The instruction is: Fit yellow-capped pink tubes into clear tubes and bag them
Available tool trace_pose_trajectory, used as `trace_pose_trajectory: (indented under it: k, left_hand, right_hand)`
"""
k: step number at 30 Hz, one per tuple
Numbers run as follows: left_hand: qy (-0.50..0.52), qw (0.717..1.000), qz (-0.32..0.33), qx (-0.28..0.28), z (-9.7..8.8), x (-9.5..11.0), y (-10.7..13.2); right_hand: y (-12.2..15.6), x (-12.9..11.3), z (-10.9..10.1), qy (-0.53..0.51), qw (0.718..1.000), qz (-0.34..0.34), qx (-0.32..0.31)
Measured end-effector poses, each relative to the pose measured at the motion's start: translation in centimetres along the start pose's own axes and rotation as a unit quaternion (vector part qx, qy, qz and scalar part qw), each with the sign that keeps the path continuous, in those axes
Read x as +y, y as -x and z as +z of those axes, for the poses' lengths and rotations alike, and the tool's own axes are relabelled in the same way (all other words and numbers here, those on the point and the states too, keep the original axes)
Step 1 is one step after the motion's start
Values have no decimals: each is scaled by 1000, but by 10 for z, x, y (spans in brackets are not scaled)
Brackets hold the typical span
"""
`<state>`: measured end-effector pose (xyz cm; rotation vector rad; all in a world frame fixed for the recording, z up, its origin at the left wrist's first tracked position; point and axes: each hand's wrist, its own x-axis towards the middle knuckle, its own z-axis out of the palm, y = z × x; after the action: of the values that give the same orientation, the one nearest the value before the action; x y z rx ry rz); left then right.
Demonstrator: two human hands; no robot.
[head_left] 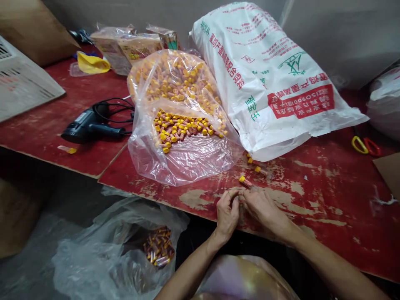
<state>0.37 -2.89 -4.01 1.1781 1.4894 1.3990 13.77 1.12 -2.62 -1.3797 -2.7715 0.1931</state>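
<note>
My left hand [227, 213] and my right hand [261, 209] meet at the table's front edge, fingertips pinched close together. Whatever is between their fingers is too small or hidden to name. Just beyond my right hand's knuckles is a small clear tube with a yellow cap [245, 181] and reddish contents; I cannot tell if the hand touches it. Another yellow-capped tube [258, 169] lies a little farther back. Past my hands, an open clear plastic bag [184, 166] holds many such capped tubes [178, 128].
A large white printed sack [268, 79] leans behind. On the left lie a heat gun [92, 125] and a loose tube [67, 149]. Scissors [365, 146] lie at right. Below the red table [150, 193], another plastic bag [103, 246] holds more tubes. Wrapped boxes [139, 48] stand at the back.
</note>
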Motion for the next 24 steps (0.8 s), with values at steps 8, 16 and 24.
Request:
trace_pose_trajectory:
  k: [8, 16, 24]
  left_hand:
    - [-20, 997, 19, 73, -29, 6, -35]
    - [-420, 884, 53, 199, -135, 2, -142]
    - [-656, 727, -77, 188, -166, -6, -190]
  right_hand:
    - [-14, 5, -1, 23, 996, -16, 90]
    - [-17, -6, 16, 81, 969, -13, 232]
    - [-19, 4, 12, 37, 973, 46, 225]
